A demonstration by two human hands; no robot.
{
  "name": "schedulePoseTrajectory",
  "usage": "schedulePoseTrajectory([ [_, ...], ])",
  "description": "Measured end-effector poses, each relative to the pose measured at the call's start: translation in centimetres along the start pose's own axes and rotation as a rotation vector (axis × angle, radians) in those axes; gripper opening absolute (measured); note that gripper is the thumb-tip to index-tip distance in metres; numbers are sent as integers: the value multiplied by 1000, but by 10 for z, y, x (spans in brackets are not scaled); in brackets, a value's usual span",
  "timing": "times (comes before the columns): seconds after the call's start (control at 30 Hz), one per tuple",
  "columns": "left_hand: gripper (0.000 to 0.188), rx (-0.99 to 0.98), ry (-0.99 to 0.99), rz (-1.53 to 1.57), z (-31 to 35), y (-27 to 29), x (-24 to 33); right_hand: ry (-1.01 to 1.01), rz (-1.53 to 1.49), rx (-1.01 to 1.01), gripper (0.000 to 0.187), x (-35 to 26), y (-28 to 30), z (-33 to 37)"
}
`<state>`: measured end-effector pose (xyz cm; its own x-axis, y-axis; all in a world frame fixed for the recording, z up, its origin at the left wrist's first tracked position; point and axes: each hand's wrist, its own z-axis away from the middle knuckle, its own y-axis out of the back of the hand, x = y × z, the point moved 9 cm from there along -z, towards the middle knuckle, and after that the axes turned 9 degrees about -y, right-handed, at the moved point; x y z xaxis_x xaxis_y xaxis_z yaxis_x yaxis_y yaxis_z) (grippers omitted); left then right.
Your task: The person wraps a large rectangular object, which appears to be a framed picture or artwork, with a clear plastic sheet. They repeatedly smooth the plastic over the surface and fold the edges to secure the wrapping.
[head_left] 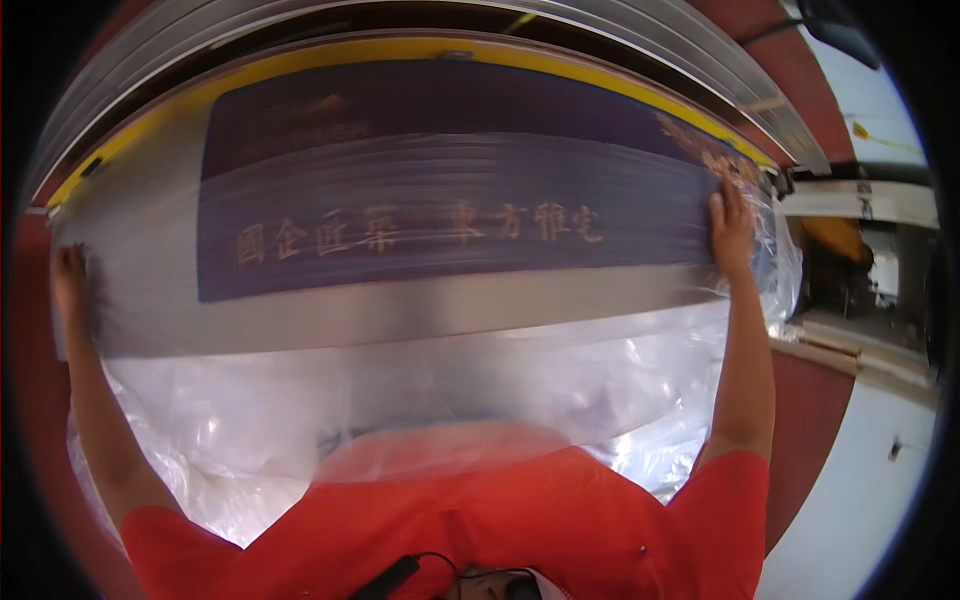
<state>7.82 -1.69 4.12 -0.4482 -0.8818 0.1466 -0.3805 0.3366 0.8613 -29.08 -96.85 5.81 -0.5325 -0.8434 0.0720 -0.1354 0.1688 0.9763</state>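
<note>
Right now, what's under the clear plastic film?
Under the film: a big flat panel, dark blue with gold characters and a pale border. The lower film is bunched; what lies beneath it is hidden.

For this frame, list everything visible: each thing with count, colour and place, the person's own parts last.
Large flat dark-blue printed panel with gold lettering: one, centre, under clear film.
Clear plastic film wrapping: one, translucent white, over the panel and bunched toward the person.
Yellow-edged work surface: one, behind the panel.
Grey metal rails: several, top.
Red floor: right side.
Red short-sleeved shirt: one, bottom.
Left hand: on the panel's left edge.
Right hand: flat on the panel's right edge.
</note>
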Motion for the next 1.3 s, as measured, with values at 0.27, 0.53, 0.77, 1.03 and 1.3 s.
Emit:
schedulePoseTrajectory([
  [0.27,36,-28,363,-263,16,51,71,513,492,38,43,43,-54,-71],
  [0.53,26,67,482,-81,32,39,112,201,-154,-86,43,-71,33,-50],
  [0.77,25,104,552,-44,41,49,109,1058,-1058,-1576,50,-518,176,259],
  [1.03,26,79,544,-12,34,47,115,534,-713,-1188,61,-600,-32,284],
  [1.3,26,64,513,5,29,44,115,954,-871,-1392,39,-700,63,334],
])
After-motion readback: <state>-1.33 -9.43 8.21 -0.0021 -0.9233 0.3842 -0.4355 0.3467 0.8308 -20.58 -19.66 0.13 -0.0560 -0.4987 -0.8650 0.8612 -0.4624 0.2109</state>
